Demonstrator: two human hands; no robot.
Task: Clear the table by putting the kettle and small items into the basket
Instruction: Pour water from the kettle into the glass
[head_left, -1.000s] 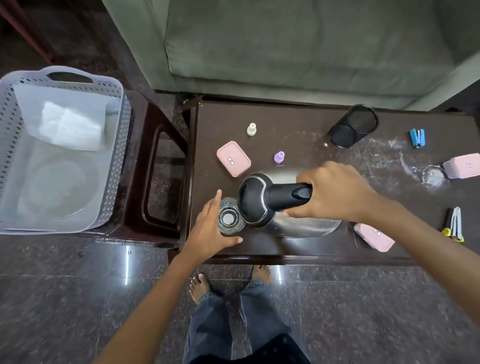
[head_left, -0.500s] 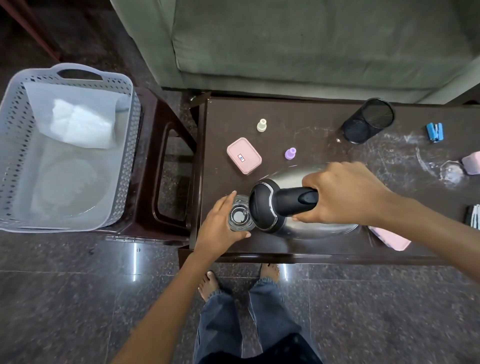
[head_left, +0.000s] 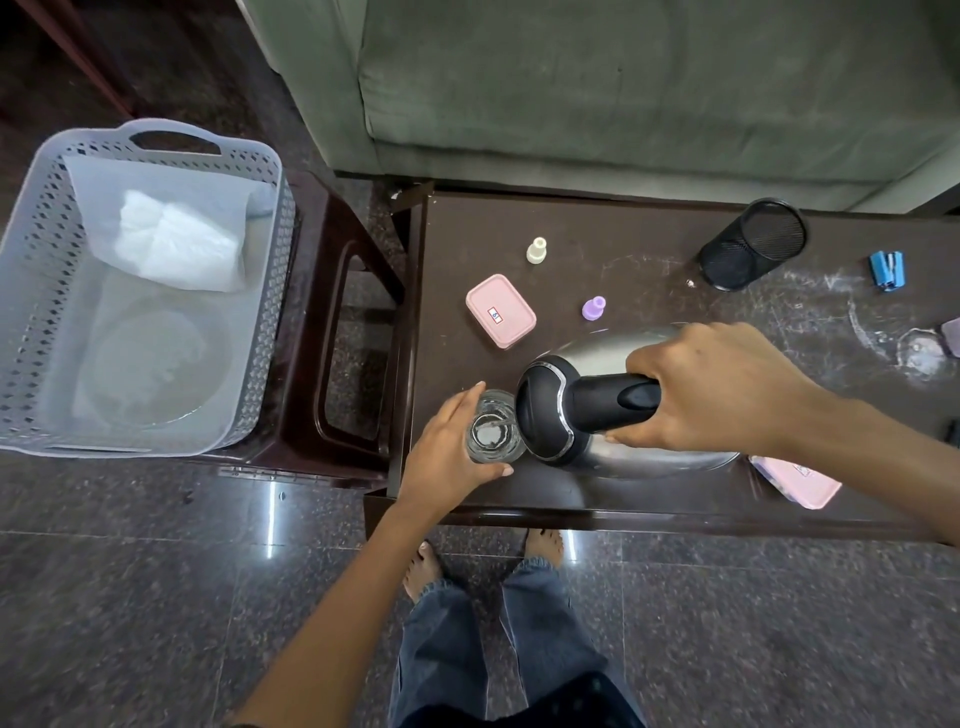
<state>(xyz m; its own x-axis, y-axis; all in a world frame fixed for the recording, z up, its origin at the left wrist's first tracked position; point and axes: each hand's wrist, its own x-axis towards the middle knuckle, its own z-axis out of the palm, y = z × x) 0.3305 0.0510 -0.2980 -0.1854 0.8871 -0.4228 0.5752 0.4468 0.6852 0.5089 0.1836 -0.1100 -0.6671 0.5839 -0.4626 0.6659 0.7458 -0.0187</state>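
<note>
Beside the table, the grey basket (head_left: 140, 291) waits on a stool. At the table's near edge, the left hand (head_left: 447, 457) wraps a clear glass (head_left: 493, 428) while the right hand (head_left: 722, 387) grips the handle of the steel kettle (head_left: 649, 457), tipped spout-first over it. Pouring slowly and bracing the glass should prevent spills.
</note>
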